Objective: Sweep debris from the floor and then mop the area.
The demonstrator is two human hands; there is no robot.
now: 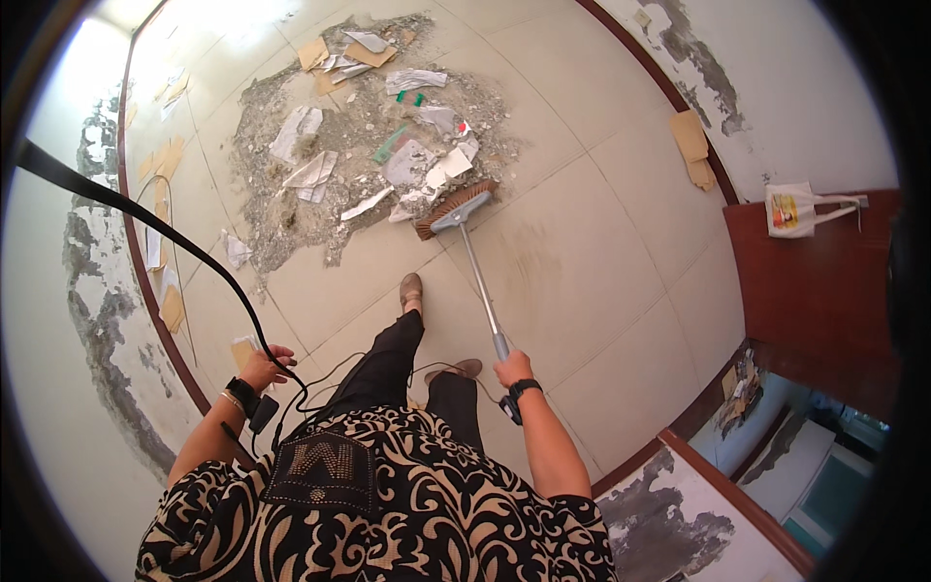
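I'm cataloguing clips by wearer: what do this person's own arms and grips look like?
The left grip and right grip are ungloved. The short sleeves are black with cream swirls. Both wrists wear black: a left strap beside a pale bracelet, and a right strap. A thick black cable curves past the left grip.

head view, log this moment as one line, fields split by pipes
right hand: closed on broom handle | broom head: at edge of grey rubble and paper scraps | left hand: near black cable, grip unclear
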